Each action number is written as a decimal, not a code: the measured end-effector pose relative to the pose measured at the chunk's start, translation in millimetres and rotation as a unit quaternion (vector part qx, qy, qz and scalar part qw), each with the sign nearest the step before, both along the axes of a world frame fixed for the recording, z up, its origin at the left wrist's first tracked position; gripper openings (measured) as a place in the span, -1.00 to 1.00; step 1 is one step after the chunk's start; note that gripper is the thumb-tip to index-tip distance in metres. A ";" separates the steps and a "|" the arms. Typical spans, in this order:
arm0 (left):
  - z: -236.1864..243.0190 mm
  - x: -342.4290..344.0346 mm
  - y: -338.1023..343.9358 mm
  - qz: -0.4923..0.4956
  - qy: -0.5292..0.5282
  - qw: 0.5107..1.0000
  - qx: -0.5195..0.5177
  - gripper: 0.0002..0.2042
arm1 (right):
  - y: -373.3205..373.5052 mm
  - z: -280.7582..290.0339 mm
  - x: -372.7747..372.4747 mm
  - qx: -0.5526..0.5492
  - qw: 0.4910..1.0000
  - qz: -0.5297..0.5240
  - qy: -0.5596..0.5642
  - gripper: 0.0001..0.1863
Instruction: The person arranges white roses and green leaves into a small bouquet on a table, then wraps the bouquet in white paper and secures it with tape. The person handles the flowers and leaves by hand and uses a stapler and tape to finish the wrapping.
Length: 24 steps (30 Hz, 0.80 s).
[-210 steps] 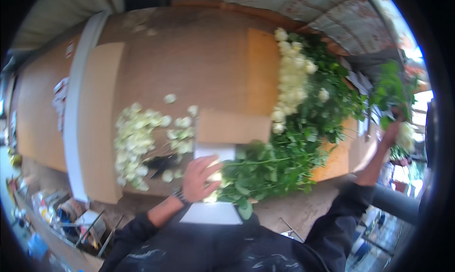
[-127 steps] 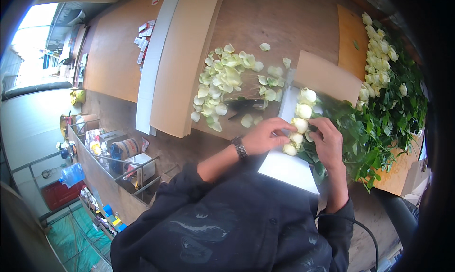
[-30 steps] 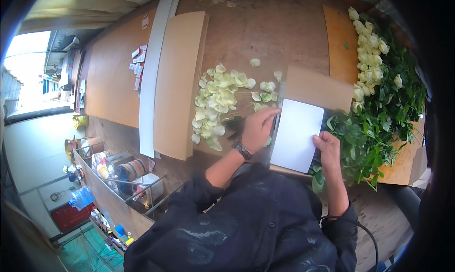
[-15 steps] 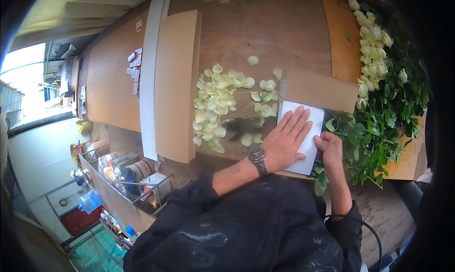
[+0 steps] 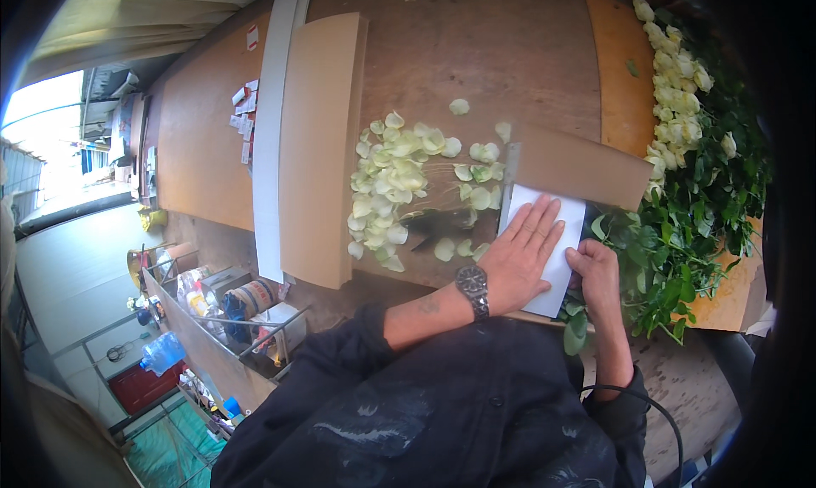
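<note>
A white card (image 5: 552,292) lies at the bench's near edge, beside a brown cardboard piece (image 5: 586,156) and a narrow metal strip (image 5: 512,165). My left hand (image 5: 523,254), a watch on its wrist, lies flat on the card, fingers stretched out. My right hand (image 5: 595,271) has thumb and bent fingers closed on the card's right edge. Green rose leaves (image 5: 637,258) lie beside it. Loose pale petals (image 5: 387,178) are scattered to the left. What lies beneath the card is hidden.
White roses (image 5: 676,101) line the back right on an orange board (image 5: 620,54). Long cardboard sheets (image 5: 319,131) and a white strip (image 5: 276,131) lie left, with several small boxes (image 5: 242,105). A cluttered metal-framed rack (image 5: 238,322) stands below left. A black cable (image 5: 659,416) hangs near my right sleeve.
About four seconds ago both hands were on white rose heads; the white card now covers that spot. In the last second my left hand moved from the card's left edge flat onto it.
</note>
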State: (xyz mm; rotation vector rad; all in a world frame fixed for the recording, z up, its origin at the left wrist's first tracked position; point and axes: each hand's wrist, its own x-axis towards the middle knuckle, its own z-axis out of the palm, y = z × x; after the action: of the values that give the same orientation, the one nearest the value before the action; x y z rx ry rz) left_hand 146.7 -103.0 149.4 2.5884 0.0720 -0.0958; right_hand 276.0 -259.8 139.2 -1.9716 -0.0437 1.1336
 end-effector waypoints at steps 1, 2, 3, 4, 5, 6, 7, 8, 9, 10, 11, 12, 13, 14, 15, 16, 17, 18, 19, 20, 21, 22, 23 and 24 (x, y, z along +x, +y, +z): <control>0.9 0.5 -0.5 -0.003 0.004 1.000 0.013 -0.05 | 2.8 9.1 2.8 -0.014 0.999 0.032 -0.036 -0.81; 1.9 0.8 -1.2 -0.005 0.008 1.000 0.023 -0.05 | 5.6 19.9 5.9 -0.044 0.995 0.062 -0.069 -0.82; 2.7 1.2 -2.1 -0.006 0.016 0.999 0.032 -0.05 | 9.2 31.6 10.3 -0.074 0.988 0.091 -0.104 -0.82; 3.2 1.6 -3.0 -0.006 0.017 0.999 0.040 -0.05 | 13.7 43.6 16.0 -0.063 0.982 0.102 -0.147 -0.83; 3.7 1.3 -4.4 -0.005 0.023 0.999 0.046 -0.05 | 18.2 55.5 22.0 -0.052 0.974 0.113 -0.190 -0.82; 3.8 1.3 -5.9 0.002 0.013 0.999 0.046 -0.05 | 22.7 66.4 28.3 -0.046 0.970 0.113 -0.211 -0.81; 3.3 1.5 -6.9 -0.005 0.024 0.998 0.056 -0.05 | 26.8 76.3 37.6 -0.002 0.953 0.139 -0.269 -0.79; 2.6 1.3 -7.2 -0.006 0.019 0.998 0.061 -0.04 | 34.1 81.5 47.4 0.055 0.940 0.149 -0.301 -0.77; 1.8 1.0 -7.1 -0.006 0.016 0.998 0.066 -0.04 | 45.6 80.4 56.2 0.070 0.903 0.167 -0.390 -0.74; 0.9 0.7 -7.1 -0.007 0.010 0.998 0.068 -0.04 | 57.7 77.9 67.7 0.122 0.847 0.182 -0.485 -0.71; 0.0 0.4 -7.4 -0.007 0.007 0.998 0.068 -0.04 | 72.9 73.7 82.2 0.136 0.801 0.218 -0.540 -0.65; -0.8 0.1 -7.7 -0.007 0.009 0.998 0.064 -0.04 | 88.0 69.8 94.7 0.164 0.738 0.258 -0.601 -0.58; -1.2 -0.6 -7.7 -0.010 0.006 0.997 0.073 -0.05 | 100.2 65.6 99.4 0.165 0.757 0.287 -0.563 -0.56; -1.4 -1.4 -7.6 -0.013 0.008 0.997 0.078 -0.05 | 111.3 61.9 101.2 0.158 0.776 0.319 -0.521 -0.53; -1.5 -1.6 -7.6 -0.014 0.010 0.996 0.083 -0.05 | 119.2 62.0 105.4 0.112 0.806 0.353 -0.462 -0.50; -1.4 -1.7 -7.8 -0.014 0.006 0.996 0.086 -0.05 | 125.7 64.8 111.4 0.082 0.808 0.402 -0.423 -0.49; -1.2 -2.1 -8.0 -0.013 0.004 0.996 0.088 -0.05 | 131.8 68.2 115.2 0.012 0.817 0.448 -0.364 -0.47; -0.9 -2.3 -7.9 -0.012 0.006 0.996 0.087 -0.06 | 135.5 72.1 116.5 -0.069 0.818 0.485 -0.301 -0.46; -0.8 -2.3 -8.1 -0.009 0.001 0.996 0.092 -0.06 | 132.8 76.1 114.4 -0.042 0.816 0.493 -0.299 -0.48; -1.0 -2.1 -8.8 -0.004 -0.001 0.996 0.093 -0.06 | 124.9 79.5 109.5 -0.025 0.813 0.500 -0.297 -0.50; -1.4 -1.8 -9.5 0.000 0.000 0.996 0.089 -0.06 | 116.6 81.8 104.0 0.009 0.809 0.506 -0.298 -0.51; -2.2 -1.8 -10.1 0.002 -0.004 0.995 0.099 -0.05 | 110.8 80.7 96.0 0.021 0.820 0.485 -0.304 -0.54; -3.2 -1.8 -10.5 0.004 -0.004 0.995 0.104 -0.05 | 106.7 76.7 85.4 0.051 0.828 0.462 -0.313 -0.57; -4.3 -2.1 -11.1 0.008 -0.007 0.995 0.103 -0.05 | 102.5 72.9 76.4 0.049 0.839 0.439 -0.317 -0.59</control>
State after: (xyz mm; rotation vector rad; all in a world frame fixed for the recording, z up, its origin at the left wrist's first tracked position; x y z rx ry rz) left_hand 144.6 -114.1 145.1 2.7929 0.1009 -0.0667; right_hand 352.4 -157.3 212.2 -2.1831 -1.4513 0.8834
